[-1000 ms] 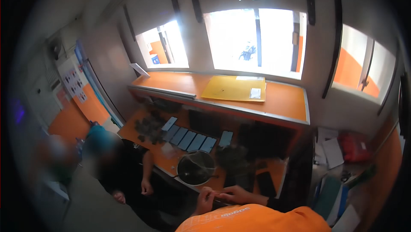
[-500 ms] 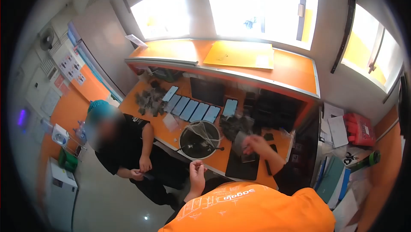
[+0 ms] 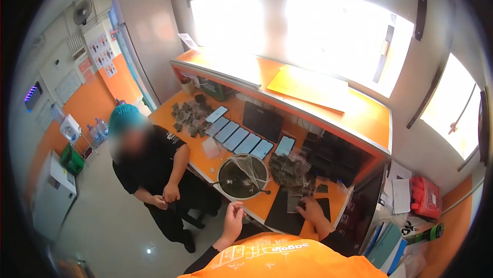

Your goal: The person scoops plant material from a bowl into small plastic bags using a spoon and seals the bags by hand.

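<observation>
My left hand (image 3: 233,220) is raised at the desk's front edge, just below a round dark bin (image 3: 242,176) with a clear plastic liner; its fingers are curled together, and whatever they may hold is too small to name. On a black pad (image 3: 281,215), my right hand (image 3: 311,210) has its fingers at a small clear packet (image 3: 294,202). Just beyond lies a heap of dark pieces in clear bags (image 3: 290,169). A row of phones (image 3: 237,138) rests behind the bin, with one more phone (image 3: 285,146) to their right.
At the left sits a person in black (image 3: 154,165) with a teal head covering. Dark scraps (image 3: 191,116) lie at the desk's far left. A raised orange shelf (image 3: 246,70) runs behind. Folders (image 3: 386,239) and a red case (image 3: 425,197) are at the right.
My hands, together at first, have parted. The right hand moved right with a clear packet and then came down onto the black pad. The view has tilted and turned.
</observation>
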`<state>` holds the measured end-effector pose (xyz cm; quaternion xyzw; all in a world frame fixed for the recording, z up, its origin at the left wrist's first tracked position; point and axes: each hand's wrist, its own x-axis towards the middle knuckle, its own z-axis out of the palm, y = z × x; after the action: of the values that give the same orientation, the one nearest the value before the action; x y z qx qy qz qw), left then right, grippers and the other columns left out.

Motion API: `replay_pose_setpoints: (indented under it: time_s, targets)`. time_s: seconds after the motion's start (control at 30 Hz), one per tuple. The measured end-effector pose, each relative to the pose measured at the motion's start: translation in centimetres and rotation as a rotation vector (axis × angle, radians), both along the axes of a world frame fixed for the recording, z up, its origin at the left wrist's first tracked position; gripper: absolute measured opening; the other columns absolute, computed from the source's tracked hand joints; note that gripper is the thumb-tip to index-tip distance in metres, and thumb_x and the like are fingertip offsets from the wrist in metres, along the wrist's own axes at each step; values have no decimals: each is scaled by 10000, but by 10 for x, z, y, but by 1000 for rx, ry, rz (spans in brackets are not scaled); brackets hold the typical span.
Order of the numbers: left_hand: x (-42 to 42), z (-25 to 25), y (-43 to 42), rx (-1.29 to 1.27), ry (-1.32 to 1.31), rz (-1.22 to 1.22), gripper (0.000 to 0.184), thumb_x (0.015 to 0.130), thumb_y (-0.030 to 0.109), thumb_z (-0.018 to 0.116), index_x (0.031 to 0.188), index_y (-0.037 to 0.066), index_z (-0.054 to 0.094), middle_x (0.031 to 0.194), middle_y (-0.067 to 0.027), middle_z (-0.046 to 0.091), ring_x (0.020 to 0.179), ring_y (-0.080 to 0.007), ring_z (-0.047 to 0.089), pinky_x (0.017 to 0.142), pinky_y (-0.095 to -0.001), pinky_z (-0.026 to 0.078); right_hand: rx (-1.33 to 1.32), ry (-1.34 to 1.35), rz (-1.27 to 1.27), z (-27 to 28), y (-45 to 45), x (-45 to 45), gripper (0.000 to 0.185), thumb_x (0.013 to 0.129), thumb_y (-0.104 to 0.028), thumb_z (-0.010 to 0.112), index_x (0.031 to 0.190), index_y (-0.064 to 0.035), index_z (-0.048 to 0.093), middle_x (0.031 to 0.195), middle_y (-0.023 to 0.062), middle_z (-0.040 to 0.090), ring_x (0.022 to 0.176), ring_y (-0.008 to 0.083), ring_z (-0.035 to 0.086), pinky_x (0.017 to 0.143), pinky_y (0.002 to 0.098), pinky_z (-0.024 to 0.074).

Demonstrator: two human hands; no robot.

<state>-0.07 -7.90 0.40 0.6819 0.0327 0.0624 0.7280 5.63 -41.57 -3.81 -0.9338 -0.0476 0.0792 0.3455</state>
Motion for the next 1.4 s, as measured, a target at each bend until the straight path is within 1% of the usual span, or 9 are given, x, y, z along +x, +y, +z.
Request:
replay_pose_setpoints:
  time_s: [0.17,0.37,0.53,0.7,0.87,0.97,1.1,1.23,1.4]
  targets:
    - [-3,0,-12,8,-22,-94,167,1012,57,505,1159,56,583,898,6,542,811,-76,548,759,-222,451,-361,-473,-144,-16,38,-17,551,792,-351,799,1172,-8,597,1146,205,585,1030,399,616,880,444,516]
    - [-13,3,-6,38,26,-196,143,1015,70,524,1141,33,579,892,-5,560,826,-81,560,782,-232,469,-33,-217,-49,-32,9,-1,343,860,-273,741,1015,11,624,867,136,660,824,337,670,739,437,550]
    - [-14,21,6,32,-18,-135,124,1011,62,505,1088,30,597,808,5,555,750,-68,546,695,-223,453,966,177,-396,-8,10,6,255,982,-282,612,922,-37,650,779,47,652,644,148,635,552,290,534]
    - [-12,65,-9,-49,100,-406,234,1036,140,493,1227,48,591,706,49,448,629,-28,413,573,-205,346,1196,226,-163,96,39,-3,419,1069,-362,445,1111,-8,664,899,82,676,754,149,627,682,286,522]
    - [15,85,-33,177,-146,-501,466,1039,168,513,1474,67,382,1363,-59,512,1199,-135,508,1019,-304,420,1299,281,214,138,57,-4,477,1086,-374,385,1217,1,650,958,86,683,817,141,623,763,280,515]
    - [27,98,-37,-245,-1,-575,545,1021,183,567,1503,84,331,1343,-64,525,1177,-131,529,1022,-309,416,1249,398,309,140,68,-9,486,1093,-365,362,1216,7,649,971,84,682,812,137,619,777,283,515]
    - [30,56,-27,-211,15,-384,178,1009,188,604,1128,60,573,1000,-17,615,928,-88,566,864,-241,442,1026,484,281,109,81,-17,532,1101,-381,295,1206,9,640,964,105,688,798,158,629,753,298,532]
    - [17,30,19,163,75,-263,157,940,174,680,932,31,615,811,-27,653,763,-89,597,697,-263,478,796,478,306,89,74,-17,487,1094,-391,325,1314,-22,554,998,87,677,820,167,627,754,301,530]
    - [-53,-91,119,1393,605,-353,396,855,425,650,1078,111,739,1129,-173,700,1001,-350,690,819,-470,536,63,818,674,24,-7,-29,504,1062,-447,402,994,-39,689,777,31,677,638,179,619,633,341,517]
